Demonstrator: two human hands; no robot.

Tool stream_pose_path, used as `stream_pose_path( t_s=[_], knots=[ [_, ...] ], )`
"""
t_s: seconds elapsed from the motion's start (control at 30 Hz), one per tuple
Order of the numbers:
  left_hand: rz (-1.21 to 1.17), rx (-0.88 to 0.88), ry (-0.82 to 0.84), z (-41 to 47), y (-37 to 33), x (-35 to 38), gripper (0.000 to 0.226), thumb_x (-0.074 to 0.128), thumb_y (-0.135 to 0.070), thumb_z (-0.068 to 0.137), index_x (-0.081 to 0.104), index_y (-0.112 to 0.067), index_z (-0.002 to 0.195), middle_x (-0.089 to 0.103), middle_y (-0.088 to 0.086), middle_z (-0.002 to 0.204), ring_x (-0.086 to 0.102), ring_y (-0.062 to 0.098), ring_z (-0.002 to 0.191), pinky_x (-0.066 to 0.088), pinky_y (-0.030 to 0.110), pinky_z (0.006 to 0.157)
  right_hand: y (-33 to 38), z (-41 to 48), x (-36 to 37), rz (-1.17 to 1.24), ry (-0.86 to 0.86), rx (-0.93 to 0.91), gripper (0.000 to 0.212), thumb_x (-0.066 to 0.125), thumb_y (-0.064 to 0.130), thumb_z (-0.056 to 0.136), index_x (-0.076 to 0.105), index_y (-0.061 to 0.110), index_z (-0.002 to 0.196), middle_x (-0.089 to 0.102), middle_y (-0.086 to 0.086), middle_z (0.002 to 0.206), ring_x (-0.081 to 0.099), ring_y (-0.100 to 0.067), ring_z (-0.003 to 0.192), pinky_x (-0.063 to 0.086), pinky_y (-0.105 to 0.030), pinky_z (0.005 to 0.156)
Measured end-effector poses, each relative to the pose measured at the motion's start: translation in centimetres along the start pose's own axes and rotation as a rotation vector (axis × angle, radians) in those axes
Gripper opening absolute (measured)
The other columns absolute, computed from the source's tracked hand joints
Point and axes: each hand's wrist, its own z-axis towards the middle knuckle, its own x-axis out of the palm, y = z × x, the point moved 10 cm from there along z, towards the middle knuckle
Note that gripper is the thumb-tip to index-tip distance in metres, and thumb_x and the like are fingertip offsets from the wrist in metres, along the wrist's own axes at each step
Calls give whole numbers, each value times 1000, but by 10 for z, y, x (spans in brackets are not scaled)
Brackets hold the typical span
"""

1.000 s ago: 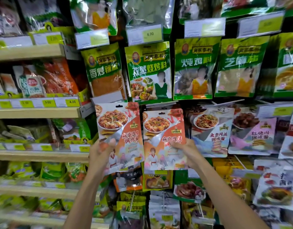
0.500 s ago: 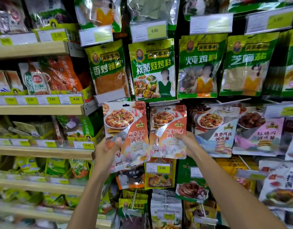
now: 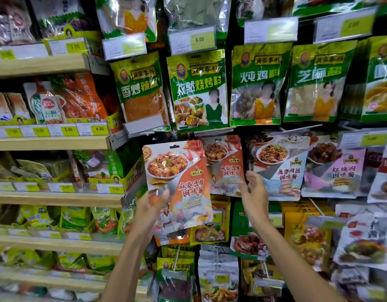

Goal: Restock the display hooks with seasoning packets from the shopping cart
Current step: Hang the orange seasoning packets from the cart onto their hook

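We are at the hanging step: our left hand (image 3: 149, 207) grips an orange packet (image 3: 179, 182) by its lower left edge, thumb across the front, holding it up before the rack, just left of the matching hung packet (image 3: 224, 168). Our right hand (image 3: 254, 192) is released, fingers loosely straight beside that hung packet's right edge, holding nothing. Next, we judge, the slot (image 3: 174, 146) at the packet's top must meet the hook, which we cannot make out here

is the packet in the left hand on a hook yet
No, the left hand grips the orange packet by its lower left edge, and its hang hole shows no hook through it.
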Motion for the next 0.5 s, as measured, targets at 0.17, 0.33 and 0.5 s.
stream_pose_path(
  t_s=[0.17, 0.33, 0.5],
  knots=[
    [-28, -30, 109, -3, -8, 40, 34, 69, -46, 72, 63, -25, 97, 73, -15, 83, 67, -2, 77, 47, 18, 63, 29, -23, 34, 277, 353, 142, 43, 69, 46, 75, 60, 26, 112, 69, 18, 96, 64, 2, 93, 49, -17, 81],
    [6, 25, 201, -2, -34, 80, 25, 68, -40, 77, 62, -18, 87, 67, -12, 65, 62, -3, 62, 45, 10, 54, 24, -21, 40, 425, 439, 269, 50, 79, 35, 59, 68, 9, 101, 75, -4, 97, 71, -16, 90, 55, -25, 74],
    [415, 401, -155, 21, -122, 53, 28, 55, -30, 94, 67, -8, 82, 62, -7, 60, 59, 6, 57, 48, 27, 60, 2, -11, 20, 417, 364, 298, 46, 74, 23, 70, 63, 1, 109, 72, -11, 104, 68, -25, 96, 53, -35, 84]
  ],
)
